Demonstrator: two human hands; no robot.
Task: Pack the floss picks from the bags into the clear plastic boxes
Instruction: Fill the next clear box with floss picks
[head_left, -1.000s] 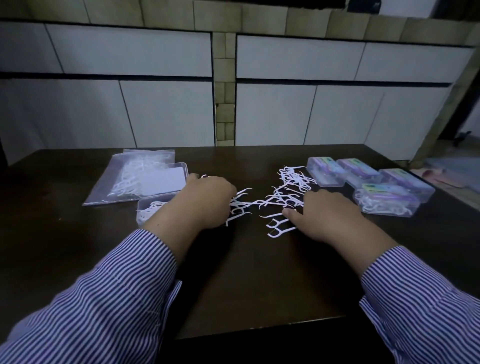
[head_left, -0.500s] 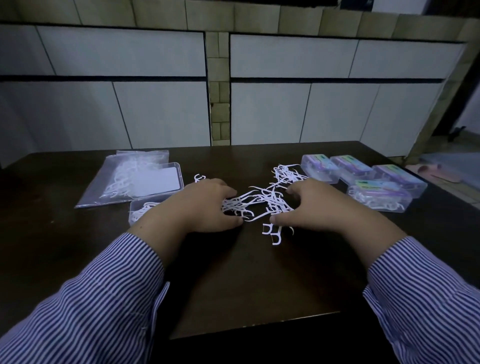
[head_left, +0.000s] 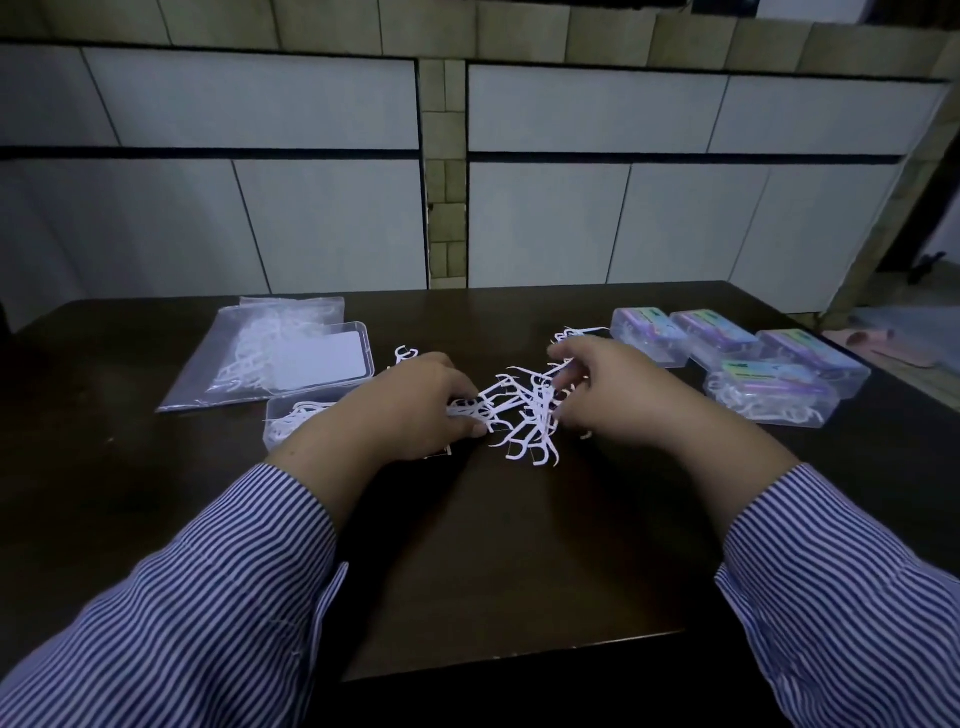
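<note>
On the table (head_left: 493, 561): one loose pile of floss picks (head_left: 519, 415).
Closed boxes (head_left: 769, 392): four, at right.
Open box (head_left: 291, 423): one, part-filled.
Bag (head_left: 249, 353): one.
Left hand (head_left: 415, 410): fingers curled on picks.
Right hand (head_left: 618, 395): fingers curled on picks.

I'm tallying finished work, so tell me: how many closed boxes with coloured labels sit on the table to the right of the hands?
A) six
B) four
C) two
B: four closed boxes with coloured labels sit in a cluster on the table beyond the right hand, three in a back row and one nearer; the open box is beside the left hand.
</note>
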